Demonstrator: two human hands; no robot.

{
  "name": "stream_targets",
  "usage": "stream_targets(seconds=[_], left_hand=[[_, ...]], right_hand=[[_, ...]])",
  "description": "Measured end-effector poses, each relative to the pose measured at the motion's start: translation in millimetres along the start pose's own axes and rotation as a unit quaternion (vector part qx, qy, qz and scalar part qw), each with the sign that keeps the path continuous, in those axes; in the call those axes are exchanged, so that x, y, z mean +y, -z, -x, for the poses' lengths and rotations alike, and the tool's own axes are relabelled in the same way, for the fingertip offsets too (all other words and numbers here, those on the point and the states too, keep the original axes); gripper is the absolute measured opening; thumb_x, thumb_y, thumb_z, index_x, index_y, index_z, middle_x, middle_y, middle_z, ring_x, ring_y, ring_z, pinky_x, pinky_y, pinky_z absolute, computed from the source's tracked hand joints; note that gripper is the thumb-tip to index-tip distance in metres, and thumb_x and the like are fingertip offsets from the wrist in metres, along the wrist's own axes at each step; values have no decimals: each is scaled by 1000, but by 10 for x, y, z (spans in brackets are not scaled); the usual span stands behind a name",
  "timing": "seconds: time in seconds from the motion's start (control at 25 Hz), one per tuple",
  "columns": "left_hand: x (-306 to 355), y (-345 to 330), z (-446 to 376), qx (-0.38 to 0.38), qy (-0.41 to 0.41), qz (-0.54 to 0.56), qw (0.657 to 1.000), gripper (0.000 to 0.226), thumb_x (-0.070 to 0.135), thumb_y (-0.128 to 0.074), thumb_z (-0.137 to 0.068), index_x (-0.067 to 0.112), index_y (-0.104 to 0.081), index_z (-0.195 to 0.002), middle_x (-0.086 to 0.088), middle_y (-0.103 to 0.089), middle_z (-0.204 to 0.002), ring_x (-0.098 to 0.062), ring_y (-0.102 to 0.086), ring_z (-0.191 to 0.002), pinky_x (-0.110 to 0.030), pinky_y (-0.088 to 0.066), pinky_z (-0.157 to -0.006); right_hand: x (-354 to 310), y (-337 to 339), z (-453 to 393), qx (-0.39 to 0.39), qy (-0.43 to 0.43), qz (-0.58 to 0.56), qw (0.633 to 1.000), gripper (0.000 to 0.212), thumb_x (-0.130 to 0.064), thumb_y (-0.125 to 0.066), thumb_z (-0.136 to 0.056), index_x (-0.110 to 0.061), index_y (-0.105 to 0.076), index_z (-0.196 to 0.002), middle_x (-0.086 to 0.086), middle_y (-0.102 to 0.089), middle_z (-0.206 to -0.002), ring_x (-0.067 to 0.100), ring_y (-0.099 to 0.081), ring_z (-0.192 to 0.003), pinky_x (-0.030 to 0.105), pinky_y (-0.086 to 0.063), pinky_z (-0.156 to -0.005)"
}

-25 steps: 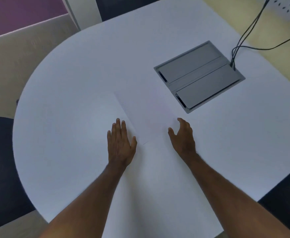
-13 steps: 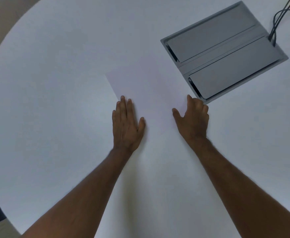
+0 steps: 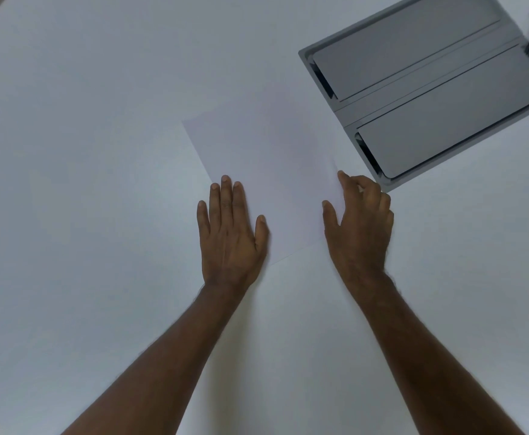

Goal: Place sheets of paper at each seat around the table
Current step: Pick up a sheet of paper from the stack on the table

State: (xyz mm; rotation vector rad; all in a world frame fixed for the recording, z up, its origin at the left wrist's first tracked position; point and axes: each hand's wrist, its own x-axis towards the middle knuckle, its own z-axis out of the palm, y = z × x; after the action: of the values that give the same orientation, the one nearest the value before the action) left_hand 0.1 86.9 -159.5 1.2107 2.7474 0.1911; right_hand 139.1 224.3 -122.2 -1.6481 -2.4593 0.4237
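Flat between both hands, sheet of paper [image 3: 266,158] looks plain white.

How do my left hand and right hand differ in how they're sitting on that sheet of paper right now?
The left hand lies flat, palm down, fingers straight and together; the right hand is arched with its fingers curled. The left hand presses on the sheet of paper at its left edge, while the right hand's fingertips work at the right edge, near the grey cable box. Both are bare and touch the same sheet.
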Motion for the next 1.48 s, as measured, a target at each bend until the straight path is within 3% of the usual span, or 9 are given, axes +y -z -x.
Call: stream_targets(seconds=[0.16, 0.32, 0.56, 0.84, 1.12, 1.2, 1.28, 1.36, 1.48], left_hand=[[-7, -22, 6, 10, 0, 0, 1000, 71, 46, -24, -107, 7, -19, -166, -15, -15, -176, -30, -12, -164, -52, -10, -132], [-9, -21, 6, 17, -6, 15, 1000, 71, 45, -27, -107, 7, -19, -166, -14, -16, -176, -30, -13, -163, -52, -10, -132], [-41, 61, 30, 49, 24, 174, 983, 73, 40, -43, -107, 7, -16, -166, -9, -18, -176, -26, -16, -163, -43, -12, -133], [199, 335, 71, 63, 114, 367, 921, 68, 43, -53, -106, 16, -28, -163, -1, -32, -168, -22, -24, -156, -37, -21, -127], [989, 491, 174, -86, 253, 568, 778, 56, 41, -65, -101, 25, -47, -151, 7, -59, -123, -14, -63, -105, -31, -54, -92], [1126, 425, 223, -128, 283, 597, 740, 30, 33, -66, -102, 7, -65, -117, -3, -56, -95, -21, -55, -82, -33, -53, -79], [1261, 370, 330, -157, 283, 631, 705, 37, 24, -66, -102, -8, -57, -87, -11, -53, -84, -25, -52, -76, -40, -60, -79], [1395, 333, 443, -184, 279, 642, 690, 40, 21, -67, -101, -15, -57, -86, -15, -62, -88, -27, -62, -78, -44, -66, -85], [1613, 325, 632, -220, 281, 648, 673, 29, 19, -73, -98, -5, -65, -84, -15, -73, -82, -23, -71, -71, -36, -66, -67]], right_hand=[[-30, 33, -37, 22, -6, -135, 991, 40, -20, -64, -103, -19, -58, -143, 5, -66, -134, 24, -61, -123, 38, -52, -102], [20, 122, -82, 12, -67, -266, 961, 28, -17, -63, -105, -16, -66, -133, -11, -69, -120, -4, -61, -106, 3, -50, -92], [298, 216, -45, -27, -200, -486, 850, 28, -14, -70, -99, -10, -73, -127, 1, -79, -118, 18, -76, -110, 38, -60, -103], [848, 579, 303, -33, -244, -565, 788, 25, -9, -71, -98, -13, -75, -122, -2, -83, -109, 10, -78, -95, 21, -63, -82], [1486, 1089, 563, -44, -269, -551, 789, 21, -8, -70, -98, -17, -76, -116, -3, -84, -103, 8, -79, -86, 18, -61, -73], [1694, 1241, 614, -50, -267, -540, 796, 21, -9, -71, -98, -21, -77, -114, -4, -84, -105, 8, -79, -89, 17, -61, -75], [1912, 1374, 656, -50, -266, -523, 808, 21, -10, -71, -97, -23, -78, -113, -2, -83, -109, 8, -79, -93, 17, -61, -77], [2108, 1483, 696, -47, -266, -503, 821, 21, -10, -73, -96, -25, -79, -110, -3, -83, -108, 8, -78, -92, 17, -61, -77], [2355, 1596, 798, -34, -270, -477, 836, 23, -8, -74, -95, -25, -79, -109, -6, -84, -104, 8, -78, -89, 17, -60, -74]])
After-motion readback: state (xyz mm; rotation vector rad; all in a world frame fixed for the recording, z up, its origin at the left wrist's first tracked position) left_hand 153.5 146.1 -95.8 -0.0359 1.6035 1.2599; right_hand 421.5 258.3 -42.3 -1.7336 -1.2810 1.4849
